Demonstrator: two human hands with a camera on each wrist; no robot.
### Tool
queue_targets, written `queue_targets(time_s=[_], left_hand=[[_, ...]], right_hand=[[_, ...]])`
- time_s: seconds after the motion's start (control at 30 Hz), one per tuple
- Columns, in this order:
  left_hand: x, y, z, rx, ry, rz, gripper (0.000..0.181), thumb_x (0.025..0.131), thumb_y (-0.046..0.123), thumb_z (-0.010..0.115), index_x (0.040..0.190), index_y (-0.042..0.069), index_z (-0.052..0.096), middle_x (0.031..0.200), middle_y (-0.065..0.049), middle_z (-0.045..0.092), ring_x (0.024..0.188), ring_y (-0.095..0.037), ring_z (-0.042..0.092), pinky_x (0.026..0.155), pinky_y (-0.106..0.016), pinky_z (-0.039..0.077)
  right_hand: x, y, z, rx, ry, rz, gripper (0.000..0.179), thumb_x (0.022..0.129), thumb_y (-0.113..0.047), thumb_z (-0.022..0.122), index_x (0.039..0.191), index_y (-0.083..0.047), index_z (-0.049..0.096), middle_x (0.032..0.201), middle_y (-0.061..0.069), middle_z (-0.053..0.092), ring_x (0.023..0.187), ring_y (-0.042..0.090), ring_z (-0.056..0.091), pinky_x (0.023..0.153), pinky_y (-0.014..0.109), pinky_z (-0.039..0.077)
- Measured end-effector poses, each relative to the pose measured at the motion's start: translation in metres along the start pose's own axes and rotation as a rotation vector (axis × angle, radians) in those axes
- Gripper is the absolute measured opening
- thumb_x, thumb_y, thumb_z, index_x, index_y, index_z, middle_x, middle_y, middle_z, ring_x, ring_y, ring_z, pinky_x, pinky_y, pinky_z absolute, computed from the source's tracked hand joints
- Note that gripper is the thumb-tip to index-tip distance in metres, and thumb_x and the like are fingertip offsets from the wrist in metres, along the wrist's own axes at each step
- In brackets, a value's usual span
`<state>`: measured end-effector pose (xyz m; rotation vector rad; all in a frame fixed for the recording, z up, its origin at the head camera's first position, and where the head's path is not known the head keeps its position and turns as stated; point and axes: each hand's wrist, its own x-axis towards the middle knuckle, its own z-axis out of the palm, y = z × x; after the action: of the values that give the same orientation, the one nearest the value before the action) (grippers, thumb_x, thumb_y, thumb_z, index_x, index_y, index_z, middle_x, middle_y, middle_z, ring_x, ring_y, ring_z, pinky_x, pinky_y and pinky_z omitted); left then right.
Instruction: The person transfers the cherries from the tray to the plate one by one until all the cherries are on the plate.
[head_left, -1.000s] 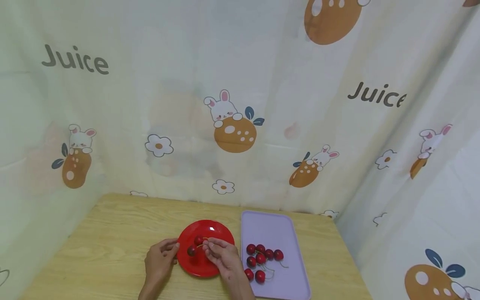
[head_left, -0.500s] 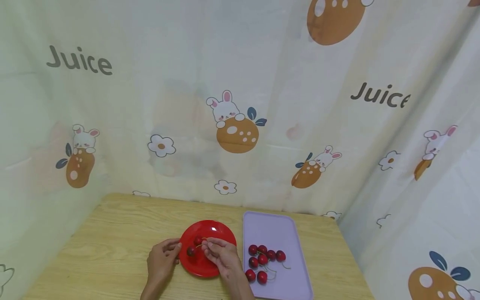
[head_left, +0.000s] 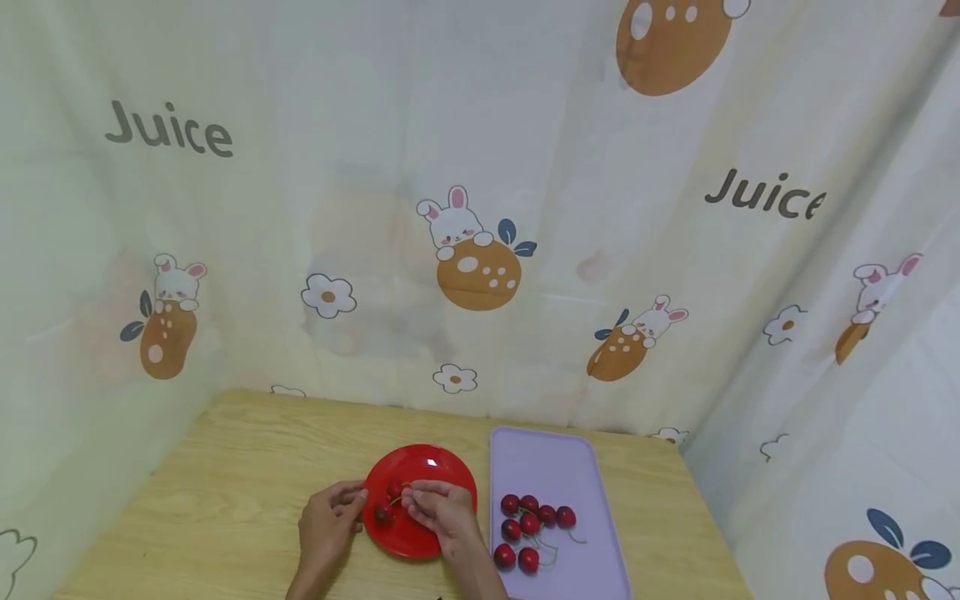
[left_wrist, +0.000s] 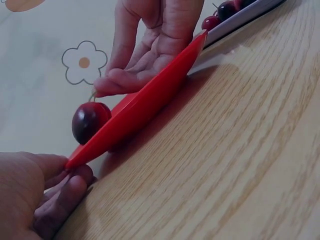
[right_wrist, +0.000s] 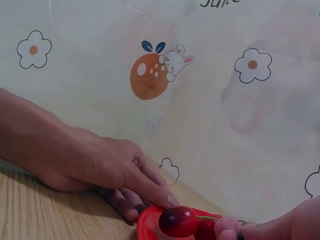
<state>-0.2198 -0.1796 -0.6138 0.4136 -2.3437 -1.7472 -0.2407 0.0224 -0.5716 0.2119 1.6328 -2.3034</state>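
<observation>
My left hand grips the rim of a round red plate, thumb on top and fingers beneath, as the left wrist view shows. Over the plate, my right hand pinches thin green stems between thumb and fingertips. From these stems extend two dark red cherries: one nearer me, the other just behind it. In the left wrist view a cherry sits right at the plate's inner surface. The right wrist view has the front cherry partly covering the second.
To the right of the plate lies a lilac rectangular tray with several stemmed cherries on it. Both stand on a wood-grain table. A printed curtain rises behind the table and along its sides.
The two pinched cherries have shifted slightly toward me and lower over the plate. Both hands keep nearly the same pose, and the head view has drifted a little.
</observation>
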Motion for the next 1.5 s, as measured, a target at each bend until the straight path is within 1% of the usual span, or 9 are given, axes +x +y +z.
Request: queue_targets(time_s=[0.1,0.27,0.43,0.6,0.8,0.97,1.17,1.37,1.5], left_hand=[[-0.001,-0.001,0.001,0.011,0.000,-0.007,0.025,0.104,0.010,0.074,0.127,0.003,0.077,0.112,-0.019,0.082,0.072,-0.013,0.074,0.059,-0.023,0.062],[-0.001,-0.003,0.000,0.009,0.002,0.013,0.025,0.103,0.010,0.074,0.126,0.002,0.078,0.111,-0.018,0.082,0.071,-0.013,0.075,0.059,-0.024,0.063],[-0.001,-0.002,-0.002,-0.008,0.014,0.023,0.024,0.103,0.011,0.075,0.125,0.002,0.078,0.110,-0.018,0.083,0.070,-0.012,0.075,0.058,-0.024,0.063],[-0.002,-0.001,-0.002,-0.013,0.015,0.020,0.024,0.103,0.009,0.075,0.125,0.001,0.078,0.110,-0.019,0.083,0.072,-0.012,0.076,0.059,-0.024,0.063],[-0.003,-0.001,-0.001,0.000,0.012,0.007,0.025,0.103,0.009,0.074,0.126,0.001,0.077,0.111,-0.019,0.082,0.072,-0.013,0.076,0.059,-0.025,0.063],[-0.002,-0.002,0.001,-0.010,0.010,-0.003,0.025,0.103,0.009,0.073,0.127,0.002,0.077,0.111,-0.018,0.082,0.073,-0.014,0.075,0.060,-0.025,0.063],[-0.001,-0.003,0.001,-0.015,0.013,0.003,0.025,0.103,0.009,0.074,0.127,0.002,0.077,0.109,-0.017,0.082,0.072,-0.014,0.075,0.059,-0.024,0.063],[0.000,-0.002,0.001,-0.015,0.015,0.014,0.024,0.103,0.011,0.074,0.126,0.003,0.078,0.109,-0.016,0.083,0.070,-0.012,0.074,0.059,-0.024,0.062],[-0.001,-0.002,0.001,-0.016,0.015,0.019,0.024,0.103,0.011,0.075,0.125,0.003,0.078,0.108,-0.016,0.083,0.069,-0.011,0.074,0.058,-0.023,0.062]], right_hand=[[0.001,0.003,0.000,-0.013,0.014,-0.004,0.024,0.098,0.006,0.073,0.122,0.013,0.073,0.098,0.017,0.084,0.082,0.015,0.081,0.081,0.031,0.069],[0.003,0.007,0.003,-0.061,0.034,-0.074,0.021,0.098,0.008,0.070,0.117,0.016,0.073,0.095,0.019,0.084,0.077,0.014,0.080,0.075,0.027,0.068],[0.005,0.008,0.009,-0.134,0.102,-0.128,0.018,0.096,0.010,0.073,0.113,0.015,0.074,0.093,0.023,0.083,0.073,0.013,0.078,0.070,0.026,0.068],[0.007,0.010,0.016,-0.273,0.176,-0.219,0.011,0.092,0.014,0.075,0.103,0.013,0.076,0.089,0.025,0.082,0.067,0.014,0.077,0.063,0.023,0.065],[0.008,0.017,0.020,-0.445,0.244,-0.348,0.014,0.089,0.018,0.072,0.089,0.005,0.078,0.076,0.015,0.080,0.063,0.016,0.075,0.058,0.023,0.063],[0.009,0.018,0.020,-0.608,0.282,-0.451,0.017,0.090,0.015,0.075,0.084,-0.001,0.078,0.071,0.006,0.077,0.060,0.011,0.071,0.056,0.021,0.060],[0.008,0.018,0.022,-0.723,0.325,-0.546,0.018,0.087,0.013,0.078,0.081,-0.003,0.079,0.068,0.002,0.076,0.062,0.003,0.066,0.057,0.019,0.056],[0.008,0.019,0.024,-0.842,0.384,-0.578,0.019,0.085,0.010,0.081,0.078,-0.008,0.080,0.065,-0.005,0.073,0.061,-0.002,0.059,0.059,0.019,0.050],[0.006,0.019,0.025,-0.871,0.388,-0.560,0.020,0.085,0.010,0.082,0.079,-0.008,0.080,0.064,-0.006,0.071,0.061,-0.001,0.057,0.058,0.019,0.049]])
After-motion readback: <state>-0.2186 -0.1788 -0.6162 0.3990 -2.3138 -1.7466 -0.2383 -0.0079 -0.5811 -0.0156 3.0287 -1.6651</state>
